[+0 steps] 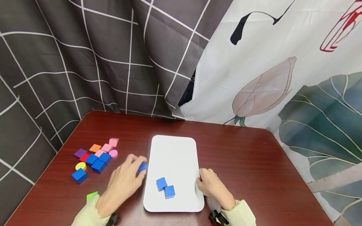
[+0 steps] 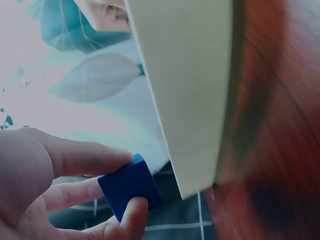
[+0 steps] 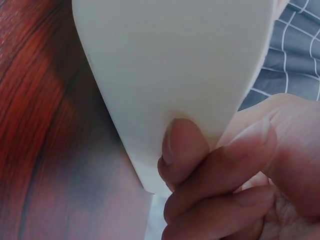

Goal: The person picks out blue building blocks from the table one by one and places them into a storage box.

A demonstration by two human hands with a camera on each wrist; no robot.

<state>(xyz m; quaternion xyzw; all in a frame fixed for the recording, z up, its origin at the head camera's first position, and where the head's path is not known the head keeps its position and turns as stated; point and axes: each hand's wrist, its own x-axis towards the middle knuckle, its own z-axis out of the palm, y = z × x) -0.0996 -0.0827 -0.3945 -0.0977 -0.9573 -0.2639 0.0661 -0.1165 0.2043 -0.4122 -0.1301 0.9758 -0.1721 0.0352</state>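
1. Two blue blocks (image 1: 165, 188) sit on the white tray (image 1: 175, 160), toward its near end and left of its middle, set at an offset with their corners meeting or nearly so.
2. One more blue block, the held block (image 1: 142, 166), is just beside the tray's left edge; whether it touches the tray cannot be told.
3. One left hand (image 1: 124, 179) grips that block between thumb and fingers, its faces partly showing in the left wrist view.
4. One right hand (image 1: 212, 186) is at the tray's right edge, fingers curled in toward the palm, with one fingertip against the tray's side in the right wrist view.
5. Several loose pieces lie on the reddish-brown counter (image 1: 249, 166), left of the tray: three blue blocks together (image 1: 98, 166), a fourth blue block (image 1: 79, 175) nearer the person, a yellow round piece (image 1: 80, 166) beside it, and red (image 1: 84, 157), purple (image 1: 80, 153) and orange (image 1: 95, 148) pieces behind.
6. Four pink pieces (image 1: 106, 147), one of them round, form the far right part of that cluster.
7. One green piece (image 1: 91, 196) lies apart, partly covered by the left sleeve (image 1: 90, 215).
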